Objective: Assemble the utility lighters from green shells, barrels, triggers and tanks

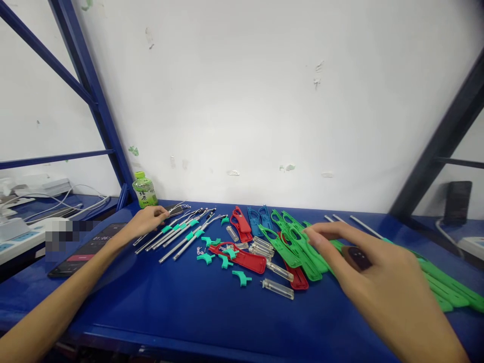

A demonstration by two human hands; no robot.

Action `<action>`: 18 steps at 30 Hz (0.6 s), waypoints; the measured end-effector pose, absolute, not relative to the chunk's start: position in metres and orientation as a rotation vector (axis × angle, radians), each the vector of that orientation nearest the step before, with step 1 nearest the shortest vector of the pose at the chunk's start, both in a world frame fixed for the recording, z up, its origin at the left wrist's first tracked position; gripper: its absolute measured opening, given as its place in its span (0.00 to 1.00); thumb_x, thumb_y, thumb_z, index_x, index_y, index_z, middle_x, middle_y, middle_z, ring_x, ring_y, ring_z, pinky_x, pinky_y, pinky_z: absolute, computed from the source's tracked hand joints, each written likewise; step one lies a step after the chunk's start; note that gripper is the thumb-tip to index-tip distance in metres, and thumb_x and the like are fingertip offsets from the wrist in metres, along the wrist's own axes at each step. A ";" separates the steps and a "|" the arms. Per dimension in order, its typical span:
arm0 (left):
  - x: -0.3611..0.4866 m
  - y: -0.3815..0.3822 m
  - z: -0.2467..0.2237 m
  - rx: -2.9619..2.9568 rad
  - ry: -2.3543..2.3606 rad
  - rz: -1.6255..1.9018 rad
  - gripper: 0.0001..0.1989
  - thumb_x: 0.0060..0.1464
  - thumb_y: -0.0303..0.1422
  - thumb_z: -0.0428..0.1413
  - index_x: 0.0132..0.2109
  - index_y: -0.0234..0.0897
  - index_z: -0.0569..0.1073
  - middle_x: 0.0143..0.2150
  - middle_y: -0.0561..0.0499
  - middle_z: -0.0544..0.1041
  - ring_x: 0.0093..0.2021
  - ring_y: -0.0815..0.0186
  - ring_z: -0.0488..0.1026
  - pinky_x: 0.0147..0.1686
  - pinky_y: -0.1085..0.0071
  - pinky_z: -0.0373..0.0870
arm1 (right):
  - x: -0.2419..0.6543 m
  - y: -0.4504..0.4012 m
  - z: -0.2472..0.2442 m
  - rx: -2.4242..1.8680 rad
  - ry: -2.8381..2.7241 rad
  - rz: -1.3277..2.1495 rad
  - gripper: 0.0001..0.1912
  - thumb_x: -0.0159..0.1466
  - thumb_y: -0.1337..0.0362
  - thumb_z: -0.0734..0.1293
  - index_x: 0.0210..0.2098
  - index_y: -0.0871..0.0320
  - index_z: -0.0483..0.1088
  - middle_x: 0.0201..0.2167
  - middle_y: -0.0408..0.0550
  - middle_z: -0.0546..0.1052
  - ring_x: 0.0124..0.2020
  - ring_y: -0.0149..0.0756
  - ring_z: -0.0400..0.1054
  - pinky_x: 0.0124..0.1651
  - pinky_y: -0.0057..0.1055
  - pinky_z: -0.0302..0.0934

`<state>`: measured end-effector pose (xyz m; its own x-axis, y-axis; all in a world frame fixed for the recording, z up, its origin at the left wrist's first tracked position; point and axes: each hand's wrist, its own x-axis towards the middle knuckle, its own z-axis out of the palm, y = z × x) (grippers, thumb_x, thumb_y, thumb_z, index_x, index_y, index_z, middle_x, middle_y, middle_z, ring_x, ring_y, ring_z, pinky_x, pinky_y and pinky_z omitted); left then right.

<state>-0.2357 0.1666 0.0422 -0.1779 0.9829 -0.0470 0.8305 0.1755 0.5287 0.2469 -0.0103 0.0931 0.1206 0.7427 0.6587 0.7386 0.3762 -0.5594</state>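
Note:
At the far left, my left hand [150, 219] has its fingertips drawn together beside a small dark object [175, 209]. Whatever it may hold is hidden. Thin metal lighter tubes [172, 235] with wires and teal sleeves lie right of it. My right hand [381, 267] is closer to the camera, thumb and forefinger tips pinched above green lighter handle shells [302, 252]; I cannot make out anything between them. A dark oval [356, 257] shows within that hand's curve. Teal triggers [241, 278], clear fuel tanks [278, 289], red shells [245, 258] and blue shells [259, 220] lie between the hands.
A green drink bottle [144, 189] stands at the back left. Near the left edge lie a large dark phone [91, 250] and a white power strip [22, 237] with cables. More green shells [449, 285] lie at right. Blue rack posts [94, 106] flank the blue tabletop [212, 317].

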 end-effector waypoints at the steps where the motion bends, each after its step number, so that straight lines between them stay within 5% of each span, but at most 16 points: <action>1: -0.235 0.168 0.043 1.728 2.085 0.542 0.20 0.72 0.43 0.64 0.64 0.38 0.77 0.62 0.43 0.79 0.57 0.52 0.81 0.55 0.50 0.83 | 0.247 -0.011 0.092 -1.350 -1.610 0.007 0.13 0.69 0.47 0.70 0.34 0.42 0.84 0.25 0.33 0.82 0.15 0.31 0.58 0.22 0.31 0.54; 7: -0.231 0.179 0.045 1.777 2.122 0.470 0.20 0.72 0.43 0.64 0.63 0.37 0.77 0.62 0.43 0.79 0.57 0.52 0.81 0.55 0.51 0.83 | 0.250 -0.010 0.089 -1.344 -1.640 -0.007 0.12 0.72 0.48 0.69 0.37 0.41 0.84 0.32 0.33 0.85 0.19 0.33 0.65 0.26 0.32 0.58; 13: -0.233 0.182 0.048 1.831 2.200 0.430 0.20 0.72 0.43 0.64 0.63 0.38 0.77 0.63 0.43 0.79 0.57 0.51 0.81 0.55 0.50 0.82 | 0.249 -0.007 0.084 -1.348 -1.668 -0.041 0.14 0.73 0.48 0.68 0.38 0.43 0.83 0.27 0.35 0.82 0.17 0.34 0.57 0.29 0.34 0.60; 18: -0.238 0.175 0.046 1.842 2.279 0.357 0.20 0.71 0.43 0.64 0.63 0.38 0.77 0.63 0.43 0.79 0.57 0.51 0.81 0.55 0.51 0.82 | 0.250 -0.007 0.081 -1.350 -1.675 -0.039 0.13 0.74 0.48 0.69 0.38 0.43 0.83 0.29 0.35 0.83 0.18 0.34 0.59 0.30 0.34 0.61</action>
<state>-0.2376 0.1751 0.0461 -0.2103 0.9776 0.0041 0.9320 0.1992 0.3028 0.2495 -0.0070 0.0809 0.0607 0.7412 0.6685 0.7716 0.3900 -0.5025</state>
